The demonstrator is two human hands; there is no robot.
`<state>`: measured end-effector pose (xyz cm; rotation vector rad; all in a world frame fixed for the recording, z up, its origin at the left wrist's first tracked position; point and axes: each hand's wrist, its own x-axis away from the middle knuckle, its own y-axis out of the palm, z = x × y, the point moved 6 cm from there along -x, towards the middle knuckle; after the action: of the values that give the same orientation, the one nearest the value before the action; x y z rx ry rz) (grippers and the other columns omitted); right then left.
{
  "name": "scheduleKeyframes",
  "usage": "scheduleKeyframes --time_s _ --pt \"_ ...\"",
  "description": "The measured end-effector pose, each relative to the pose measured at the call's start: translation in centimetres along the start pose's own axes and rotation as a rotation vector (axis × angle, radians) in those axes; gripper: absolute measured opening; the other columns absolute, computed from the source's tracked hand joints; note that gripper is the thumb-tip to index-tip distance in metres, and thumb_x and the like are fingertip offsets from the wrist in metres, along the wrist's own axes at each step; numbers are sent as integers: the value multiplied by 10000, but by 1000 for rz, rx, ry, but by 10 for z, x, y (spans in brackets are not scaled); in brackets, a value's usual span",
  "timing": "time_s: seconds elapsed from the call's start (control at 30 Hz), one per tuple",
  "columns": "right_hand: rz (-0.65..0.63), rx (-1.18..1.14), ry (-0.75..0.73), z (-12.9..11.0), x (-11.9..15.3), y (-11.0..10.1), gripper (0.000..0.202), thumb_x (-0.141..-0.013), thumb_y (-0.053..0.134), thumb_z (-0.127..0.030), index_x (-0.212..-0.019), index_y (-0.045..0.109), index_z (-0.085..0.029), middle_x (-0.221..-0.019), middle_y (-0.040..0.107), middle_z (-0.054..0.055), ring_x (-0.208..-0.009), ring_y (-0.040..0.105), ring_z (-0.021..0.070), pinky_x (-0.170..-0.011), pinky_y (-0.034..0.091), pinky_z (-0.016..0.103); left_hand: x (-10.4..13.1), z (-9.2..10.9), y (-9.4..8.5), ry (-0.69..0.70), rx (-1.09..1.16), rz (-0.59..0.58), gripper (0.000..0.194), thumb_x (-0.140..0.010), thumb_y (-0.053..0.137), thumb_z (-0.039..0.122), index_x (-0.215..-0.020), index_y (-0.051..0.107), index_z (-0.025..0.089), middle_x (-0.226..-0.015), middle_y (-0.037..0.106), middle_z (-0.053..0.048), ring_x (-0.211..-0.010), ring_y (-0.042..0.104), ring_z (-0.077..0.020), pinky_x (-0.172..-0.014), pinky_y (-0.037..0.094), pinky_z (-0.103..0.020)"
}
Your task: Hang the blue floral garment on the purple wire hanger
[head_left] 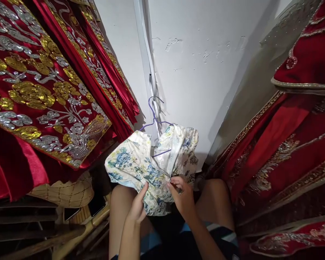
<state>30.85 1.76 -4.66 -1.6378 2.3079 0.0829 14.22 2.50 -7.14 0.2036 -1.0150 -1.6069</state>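
Note:
A cream blouse (148, 169) with blue and green flowers hangs on a purple wire hanger (153, 115), low over my knees. Its front opening is parted at the top, and the hanger's lower bar shows inside the neckline. My left hand (139, 205) grips the blouse near its lower left part, thumb on top and the other fingers mostly hidden beneath the cloth. With thumb and fingertips, my right hand (183, 196) pinches the lower end of the front opening. Whether a zip pull or button sits in that pinch is too small to tell.
Red garments (43, 90) with gold and silver sequins hang close on the left. More red embroidered cloth (281, 144) hangs on the right. A white wall (200, 72) with a vertical strip (146, 47) stands ahead. Wooden slats (78, 238) lie at lower left.

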Motion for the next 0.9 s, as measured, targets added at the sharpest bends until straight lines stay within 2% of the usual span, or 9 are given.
scheduleKeyframes --time_s 0.1,0.17,0.47,0.57,0.63,0.7,0.73,0.8,0.9 --pt "35 28 -115 -9 -3 -1 158 -869 638 -315 -783 687 -192 -711 651 36 -677 625 179 -623 516 281 -1 3 -2 -8 35 51 666 -920 611 373 -1522 409 176 -1317 665 -110 -1315 550 -287 -1150 401 -408" --pt "57 40 -184 -14 -2 -6 161 -886 624 -285 -768 693 -200 -694 645 24 -653 605 166 -613 505 278 -1 4 -2 9 32 57 680 -917 608 399 -1525 403 173 -1330 655 -116 -1323 540 -294 -1151 400 -420" --pt "113 -1 -336 -24 2 -17 88 -897 617 -190 -869 693 -223 -805 680 54 -753 653 195 -671 531 325 2 8 -10 124 -93 271 524 -860 668 417 -1314 618 158 -1210 705 -149 -1240 609 -327 -1045 505 -450" --pt "111 -2 -403 -32 -2 -18 103 -883 629 -167 -854 700 -236 -794 685 54 -757 659 205 -682 541 345 10 19 -15 399 -227 441 454 -841 696 373 -1245 628 177 -1194 693 -128 -1208 618 -318 -1032 502 -447" --pt "100 1 -455 -40 -4 -18 124 -870 641 -151 -826 709 -245 -765 681 51 -728 651 206 -660 536 351 28 30 -18 751 -390 666 448 -830 711 350 -1239 605 201 -1211 655 -110 -1212 593 -304 -1042 480 -447" --pt "74 19 -516 -49 -4 -17 144 -857 655 -132 -814 719 -253 -737 680 44 -709 634 204 -649 522 355 49 30 -9 1111 -591 834 440 -830 712 313 -1240 587 218 -1248 594 -105 -1227 555 -284 -1059 449 -436" --pt "53 35 -545 -54 -3 -15 152 -849 663 -123 -816 725 -258 -725 681 38 -707 625 203 -655 514 358 55 26 0 1240 -705 835 431 -829 712 288 -1236 586 224 -1254 573 -105 -1230 540 -275 -1067 434 -430" --pt "10 70 -582 -60 -1 -12 165 -842 674 -114 -829 736 -266 -716 688 25 -716 613 199 -683 502 365 50 12 20 1322 -932 657 383 -823 709 239 -1192 610 224 -1210 580 -101 -1196 547 -261 -1053 431 -414" --pt "-48 110 -608 -65 2 -8 162 -853 671 -137 -833 748 -278 -726 700 16 -724 604 195 -707 495 368 30 -9 37 1163 -1041 389 185 -876 626 215 -1061 632 211 -1007 643 -66 -987 618 -215 -901 494 -342"
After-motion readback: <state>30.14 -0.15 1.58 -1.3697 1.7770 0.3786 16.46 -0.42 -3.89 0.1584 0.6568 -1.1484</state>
